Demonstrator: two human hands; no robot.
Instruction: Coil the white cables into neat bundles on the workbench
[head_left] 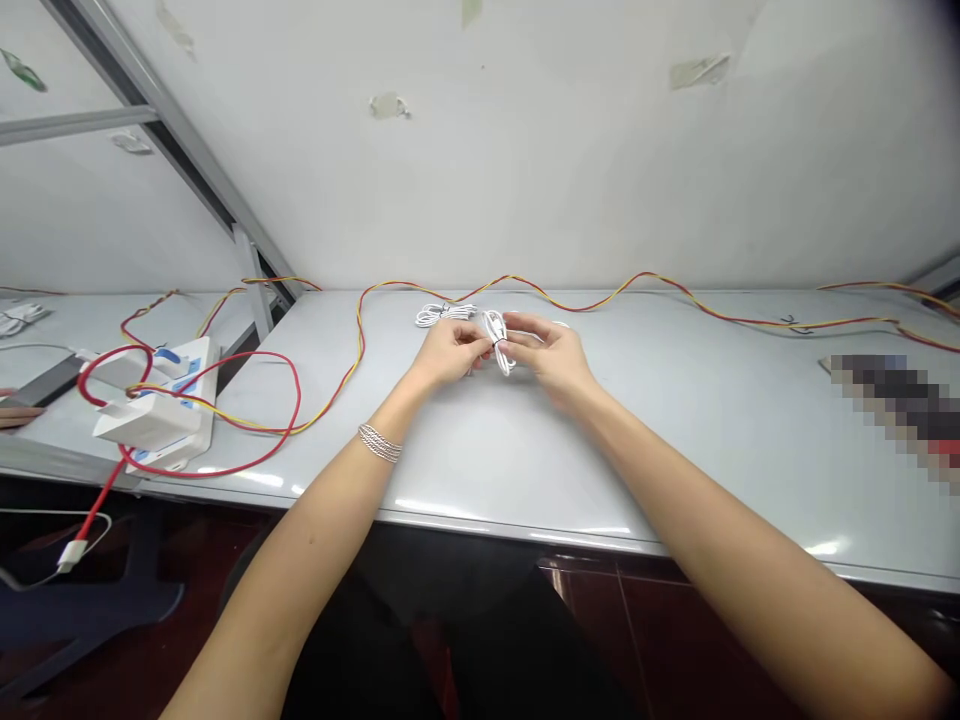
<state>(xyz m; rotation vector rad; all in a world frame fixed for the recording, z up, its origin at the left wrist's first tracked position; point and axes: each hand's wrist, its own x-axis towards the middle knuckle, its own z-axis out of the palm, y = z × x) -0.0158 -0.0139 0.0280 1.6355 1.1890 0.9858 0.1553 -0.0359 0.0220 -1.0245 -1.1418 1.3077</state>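
Between both hands, above the grey tabletop, is a small coiled white cable with a dark tie round its middle. My left hand pinches at the tie from the left, thumb and forefinger together. From the right, my right hand grips the coil, its forefinger along the upper part and its thumb near the tie. Just behind my left hand lies another bundled white cable, also with a dark tie. Something white behind my right hand is mostly hidden.
A white power strip with plugged-in adapters and looped red wire stands at the left. Twisted red and yellow wires run along the back by the white wall. Black ties lie at the back right. A pixelated object is at the right.
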